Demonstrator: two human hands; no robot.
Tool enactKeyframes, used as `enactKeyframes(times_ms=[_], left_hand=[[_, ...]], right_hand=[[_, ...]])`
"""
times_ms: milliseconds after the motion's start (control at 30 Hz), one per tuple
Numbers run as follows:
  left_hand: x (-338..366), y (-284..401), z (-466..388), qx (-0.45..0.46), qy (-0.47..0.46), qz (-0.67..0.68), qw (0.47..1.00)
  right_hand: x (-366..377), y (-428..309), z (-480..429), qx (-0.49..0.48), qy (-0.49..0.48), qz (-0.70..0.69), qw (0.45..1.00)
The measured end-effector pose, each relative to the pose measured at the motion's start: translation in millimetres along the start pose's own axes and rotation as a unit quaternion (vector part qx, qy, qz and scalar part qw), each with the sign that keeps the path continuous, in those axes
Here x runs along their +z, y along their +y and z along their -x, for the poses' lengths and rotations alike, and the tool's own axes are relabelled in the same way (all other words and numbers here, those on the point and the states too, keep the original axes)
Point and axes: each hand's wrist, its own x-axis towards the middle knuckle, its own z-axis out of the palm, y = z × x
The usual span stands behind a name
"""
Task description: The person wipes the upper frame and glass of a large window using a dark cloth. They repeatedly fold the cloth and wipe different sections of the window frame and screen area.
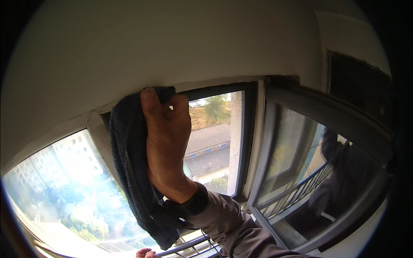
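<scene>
My right hand [167, 135] is raised and grips a dark terry cloth [129, 171] against the top of the window frame [216, 88]. The cloth hangs down on the left of the hand, past the wrist, which has a dark band around it. My left hand [146, 253] shows only as a few fingertips at the bottom edge, beside a metal railing [187, 246]. What it touches cannot be made out.
An open window sash [274, 154] stands at the right, its glass reflecting a dark figure and railing bars. A fixed pane [74, 193] fills the lower left. A pale wall [193, 42] spans above. Buildings, trees and a road lie outside, far below.
</scene>
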Motion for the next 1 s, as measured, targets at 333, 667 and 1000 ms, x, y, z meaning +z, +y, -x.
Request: enactKeyframes(times_ms=[333, 667, 1000], left_hand=[[26, 34, -3, 0.172, -0.02, -0.267, 0.948], [44, 34, -27, 0.293, 0.195, -0.203, 0.914], [119, 27, -41, 0.047, -0.156, 0.124, 0.979]], right_hand=[[76, 76, 60, 0.166, -0.208, 0.002, 0.964], [-47, 62, 100, 0.414, -0.185, -0.141, 0.88], [-139, 33, 82, 0.472, -0.116, -0.079, 0.87]])
